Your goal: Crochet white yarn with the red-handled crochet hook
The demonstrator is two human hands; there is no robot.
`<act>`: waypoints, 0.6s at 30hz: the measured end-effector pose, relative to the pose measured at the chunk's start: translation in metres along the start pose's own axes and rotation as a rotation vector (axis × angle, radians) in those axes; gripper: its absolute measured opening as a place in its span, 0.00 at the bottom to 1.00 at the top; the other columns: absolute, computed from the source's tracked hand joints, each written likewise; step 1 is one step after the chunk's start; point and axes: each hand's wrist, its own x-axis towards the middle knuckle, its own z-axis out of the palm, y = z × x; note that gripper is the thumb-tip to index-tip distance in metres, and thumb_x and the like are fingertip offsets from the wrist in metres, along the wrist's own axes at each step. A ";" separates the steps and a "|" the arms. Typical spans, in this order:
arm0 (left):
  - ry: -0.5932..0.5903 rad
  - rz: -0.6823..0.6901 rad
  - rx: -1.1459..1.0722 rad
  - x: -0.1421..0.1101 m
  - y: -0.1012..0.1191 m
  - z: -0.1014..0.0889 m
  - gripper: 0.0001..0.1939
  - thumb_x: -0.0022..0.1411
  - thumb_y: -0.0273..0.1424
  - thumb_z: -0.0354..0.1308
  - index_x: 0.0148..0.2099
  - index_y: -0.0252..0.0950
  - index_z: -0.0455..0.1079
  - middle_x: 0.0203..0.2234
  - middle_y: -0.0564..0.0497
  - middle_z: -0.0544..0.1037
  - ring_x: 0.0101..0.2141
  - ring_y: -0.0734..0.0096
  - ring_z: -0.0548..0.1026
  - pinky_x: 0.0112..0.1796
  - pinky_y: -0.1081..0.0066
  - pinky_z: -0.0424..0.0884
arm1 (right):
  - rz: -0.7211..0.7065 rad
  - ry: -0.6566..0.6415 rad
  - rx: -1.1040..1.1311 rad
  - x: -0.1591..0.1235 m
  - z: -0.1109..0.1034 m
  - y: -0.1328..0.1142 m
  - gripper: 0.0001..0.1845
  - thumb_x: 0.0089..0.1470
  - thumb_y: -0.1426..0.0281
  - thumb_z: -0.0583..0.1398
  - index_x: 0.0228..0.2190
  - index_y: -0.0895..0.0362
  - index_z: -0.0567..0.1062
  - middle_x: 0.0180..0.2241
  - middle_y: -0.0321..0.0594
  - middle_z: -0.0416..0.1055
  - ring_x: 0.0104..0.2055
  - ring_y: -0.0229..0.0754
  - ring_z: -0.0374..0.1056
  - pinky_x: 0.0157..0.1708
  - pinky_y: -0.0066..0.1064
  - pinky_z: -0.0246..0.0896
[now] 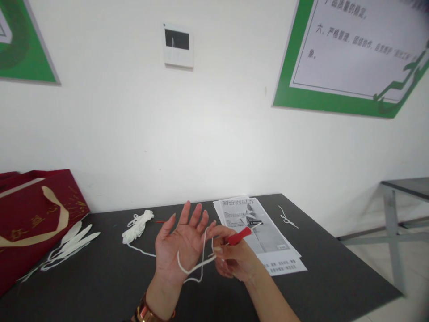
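My left hand (182, 248) is palm up with its fingers spread, and a white yarn end curves in front of the palm. Beside it, my right hand (233, 255) is closed on a crochet hook (240, 235) with a red handle, its thin tip pointing up and right. The same fingers pinch the white yarn (191, 271), which loops near the left little finger and hangs below. A bundle of white yarn (137, 227) lies left of my left hand, its strand running toward that hand. Next to the bundle shows a thin red piece (160, 222), partly hidden.
Printed sheets (268, 232) lie behind my right hand on the dark table (321, 268). White leaf-shaped pieces with yarn tails (75, 241) rest at left, by a dark red paper bag (36, 214). A small tied yarn piece (286, 218) sits at right. A wall stands behind.
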 end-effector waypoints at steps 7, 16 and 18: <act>-0.096 0.323 0.825 -0.007 -0.015 0.014 0.21 0.63 0.41 0.48 0.56 0.44 0.69 0.60 0.50 0.65 0.59 0.55 0.60 0.57 0.59 0.53 | -0.009 0.025 -0.011 -0.001 0.001 -0.001 0.15 0.45 0.71 0.68 0.38 0.57 0.75 0.13 0.24 0.65 0.08 0.26 0.51 0.08 0.18 0.50; -0.095 -0.121 1.256 0.006 0.007 -0.019 0.32 0.61 0.52 0.47 0.18 0.32 0.71 0.09 0.56 0.59 0.16 0.76 0.53 0.22 0.70 0.47 | -0.048 0.042 0.024 -0.002 -0.001 -0.002 0.15 0.46 0.71 0.67 0.39 0.55 0.75 0.13 0.25 0.66 0.08 0.27 0.50 0.07 0.18 0.50; -0.112 -0.190 1.162 0.007 0.008 -0.021 0.34 0.61 0.52 0.47 0.10 0.35 0.60 0.08 0.56 0.53 0.15 0.78 0.51 0.21 0.70 0.46 | -0.049 0.047 0.042 -0.002 -0.001 -0.001 0.15 0.45 0.72 0.67 0.38 0.55 0.75 0.13 0.24 0.66 0.08 0.26 0.50 0.07 0.18 0.49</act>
